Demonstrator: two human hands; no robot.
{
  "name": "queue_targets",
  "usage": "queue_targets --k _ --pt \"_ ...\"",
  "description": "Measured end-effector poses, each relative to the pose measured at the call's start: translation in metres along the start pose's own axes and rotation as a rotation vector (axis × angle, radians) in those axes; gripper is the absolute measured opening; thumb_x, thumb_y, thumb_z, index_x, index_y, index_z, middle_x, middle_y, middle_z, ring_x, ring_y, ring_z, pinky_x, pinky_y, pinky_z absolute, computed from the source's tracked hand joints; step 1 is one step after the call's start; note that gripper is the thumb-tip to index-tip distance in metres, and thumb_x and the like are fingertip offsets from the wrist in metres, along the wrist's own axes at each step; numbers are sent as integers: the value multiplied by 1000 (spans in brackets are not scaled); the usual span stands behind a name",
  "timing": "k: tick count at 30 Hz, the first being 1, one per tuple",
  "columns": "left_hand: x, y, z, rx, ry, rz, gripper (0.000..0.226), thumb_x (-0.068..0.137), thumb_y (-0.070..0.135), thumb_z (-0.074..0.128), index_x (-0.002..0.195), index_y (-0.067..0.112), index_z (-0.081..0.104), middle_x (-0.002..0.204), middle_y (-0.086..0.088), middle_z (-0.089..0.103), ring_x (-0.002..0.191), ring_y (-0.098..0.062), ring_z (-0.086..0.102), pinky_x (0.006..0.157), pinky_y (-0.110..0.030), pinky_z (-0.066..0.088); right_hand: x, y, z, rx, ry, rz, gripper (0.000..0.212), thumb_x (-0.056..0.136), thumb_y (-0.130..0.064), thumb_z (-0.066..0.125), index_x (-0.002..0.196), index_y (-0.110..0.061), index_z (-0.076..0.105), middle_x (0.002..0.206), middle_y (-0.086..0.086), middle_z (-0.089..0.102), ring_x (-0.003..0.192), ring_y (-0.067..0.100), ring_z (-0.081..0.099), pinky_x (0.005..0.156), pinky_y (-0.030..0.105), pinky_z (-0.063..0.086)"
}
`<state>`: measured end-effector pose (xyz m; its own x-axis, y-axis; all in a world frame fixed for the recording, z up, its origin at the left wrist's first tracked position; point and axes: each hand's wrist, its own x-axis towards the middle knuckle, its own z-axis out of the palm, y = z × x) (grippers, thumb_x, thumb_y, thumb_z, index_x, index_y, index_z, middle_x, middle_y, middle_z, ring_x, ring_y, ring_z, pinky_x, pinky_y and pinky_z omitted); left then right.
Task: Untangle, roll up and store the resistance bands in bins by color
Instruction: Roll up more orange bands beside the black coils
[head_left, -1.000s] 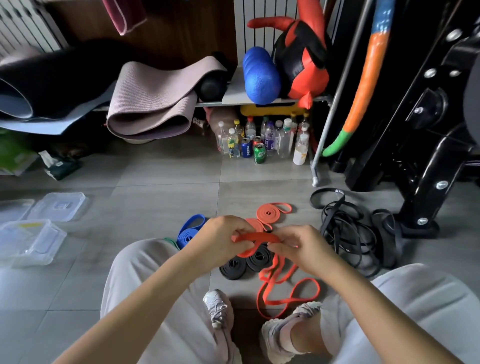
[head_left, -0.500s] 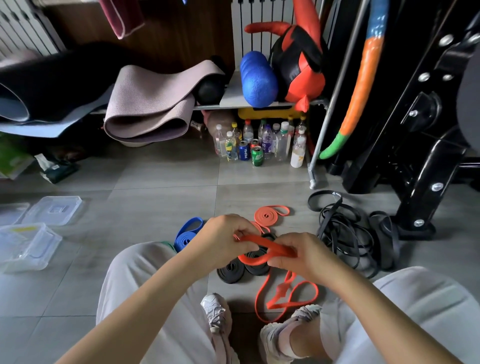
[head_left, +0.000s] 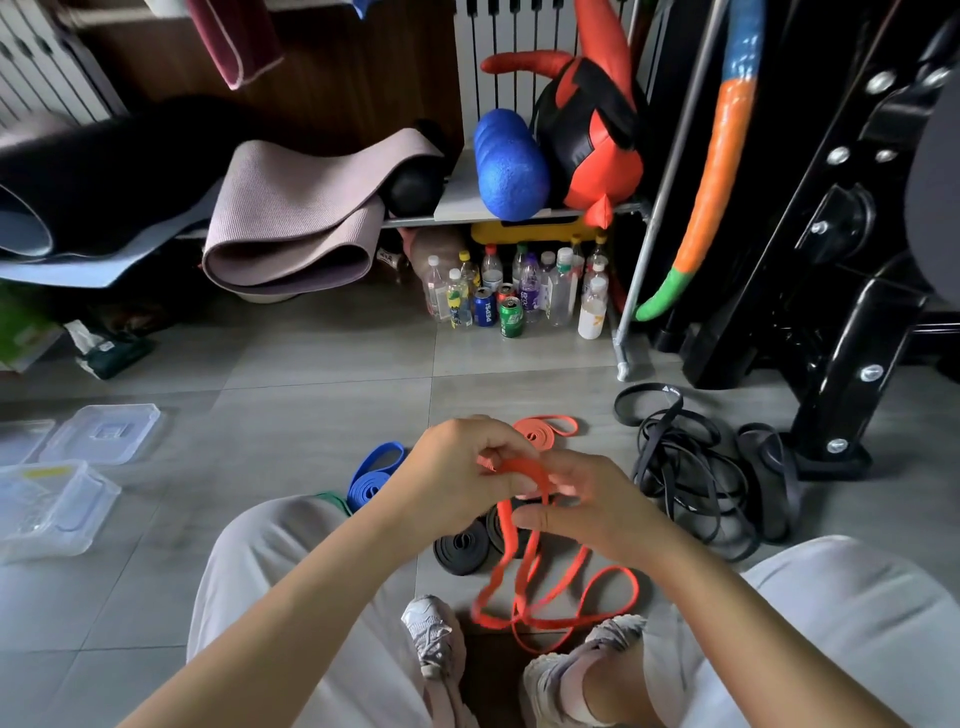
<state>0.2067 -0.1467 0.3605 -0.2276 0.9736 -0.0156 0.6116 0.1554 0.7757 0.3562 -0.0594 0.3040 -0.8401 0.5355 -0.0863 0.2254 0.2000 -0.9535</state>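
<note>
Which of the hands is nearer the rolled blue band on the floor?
Left. The left hand is just right of the blue band; the right hand is farther right, beyond it.

Green band (head_left: 332, 500) mostly behind knee (head_left: 291, 535), clear bin (head_left: 52, 525) cropped left — fingertips (head_left: 568, 489) blurred.

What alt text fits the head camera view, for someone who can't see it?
A person's left hand and right hand hold an orange band, its loose loops trailing to the floor between their shoes. Rolled black bands, a rolled blue band and a black tangle lie nearby; clear bins sit far left.
</note>
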Motion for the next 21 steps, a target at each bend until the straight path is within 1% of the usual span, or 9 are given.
queue_targets --k 4,6,8,10,12,14,16,18,21 --pt "1 -4 1 -126 35 1 37 71 9 79 80 42 65 81 12 66 79 -8 60 79 -27 52 1 3 9 67 11 -5 47 67 -26 76 111 -15 65 106 3 71 101 10 66 97 38 49" --pt "0 -6 0 -229 49 7 37 70 7 80 78 42 69 78 13 66 76 -9 61 79 -30 53 3 4 12 75 61 -27 51 65 -33 76 110 -14 63 103 2 71 100 11 66 94 37 50" --pt "0 -7 -2 -330 54 -2 33 69 9 78 80 39 71 78 10 66 75 -9 62 77 -29 53 4 8 14 80 115 -26 54 61 -38 73 107 -12 62 92 -1 70 90 13 66 89 42 51" --pt "-1 -8 -6 -343 67 -21 32 72 2 77 82 32 70 81 3 67 75 -9 62 77 -27 53 4 11 13 57 158 0 50 62 -36 71 105 -13 60 85 -1 69 82 17 65 85 45 50" --pt "-1 -12 -11 -270 85 -38 31 74 -1 75 87 26 69 82 2 67 75 -5 61 80 -25 52 4 12 11 34 166 9 36 69 -26 70 103 -18 62 89 -3 72 85 14 66 83 34 51" --pt "-2 -15 -14 -153 98 -68 28 75 2 75 90 24 70 78 8 66 70 2 58 76 -16 49 2 10 4 19 182 4 25 77 -15 70 101 -22 66 91 -7 73 86 5 65 84 24 47" --pt "-5 -20 -15 -35 93 -91 29 77 8 75 86 35 68 80 6 68 68 2 58 69 -15 47 -2 8 -3 -79 207 -16 24 81 -13 71 92 -34 68 90 -9 73 86 1 65 83 22 47" --pt "-8 -24 -12 24 65 -109 29 79 13 73 84 40 67 80 7 69 65 5 58 65 -18 47 -5 2 -8 -175 238 -45 32 81 -12 71 88 -43 67 86 -19 71 84 -8 63 79 13 46" --pt "-9 -28 -2 178 29 -97 16 80 18 72 93 26 72 86 16 58 72 0 56 69 -16 41 -6 -8 -9 -239 242 -69 26 82 -12 70 97 -32 72 85 -28 66 86 -13 61 77 3 40"
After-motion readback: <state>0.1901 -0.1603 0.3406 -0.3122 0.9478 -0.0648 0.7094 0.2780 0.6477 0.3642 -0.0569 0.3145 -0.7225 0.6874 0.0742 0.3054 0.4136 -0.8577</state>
